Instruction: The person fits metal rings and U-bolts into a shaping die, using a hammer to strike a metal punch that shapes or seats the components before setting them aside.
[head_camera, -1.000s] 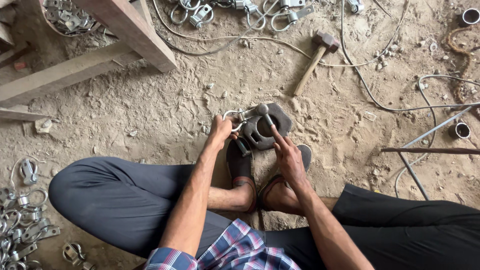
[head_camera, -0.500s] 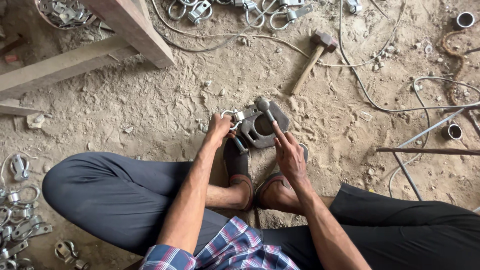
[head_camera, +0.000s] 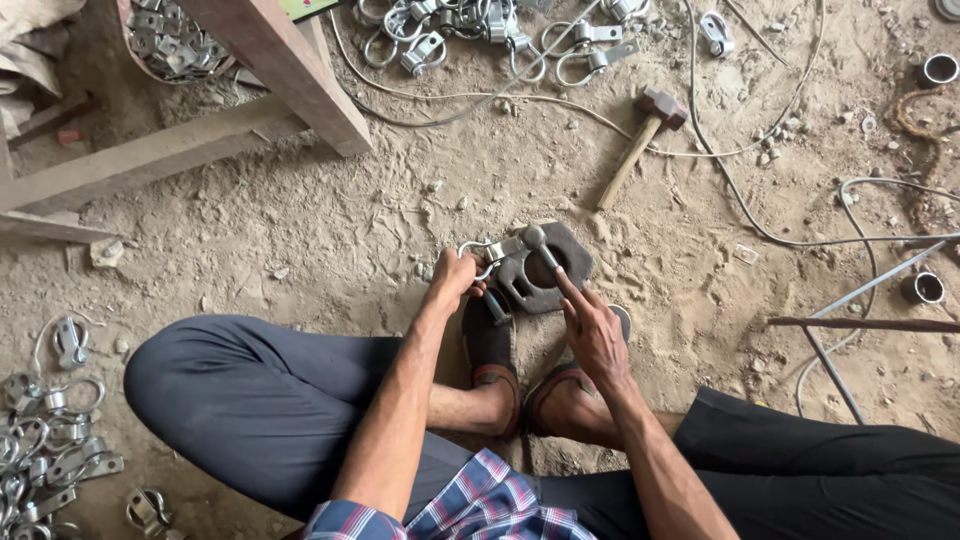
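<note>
A dark, thick metal block with angled corners and a round hollow in its middle lies flat on the sandy floor, just ahead of the seated person's sandalled feet. A small wire clamp, a grey loop with a flat bracket, rests at the block's left edge. The left hand has its fingers closed around this clamp, holding it against the block. The right hand grips the shaft of a slim metal tool with a rounded head; its fingers are wrapped on the shaft, forefinger stretched along it, and the head sits over the block's hollow.

Beyond the block, a wooden-handled hammer lies on the sand, well apart from both hands. Thin wire trails across the floor around it. A heap of similar clamps lies along the top, more fill a container under the wooden frame at upper left, and another pile spreads at lower left beside the person's knee. Small metal cups and rods lie to the right.
</note>
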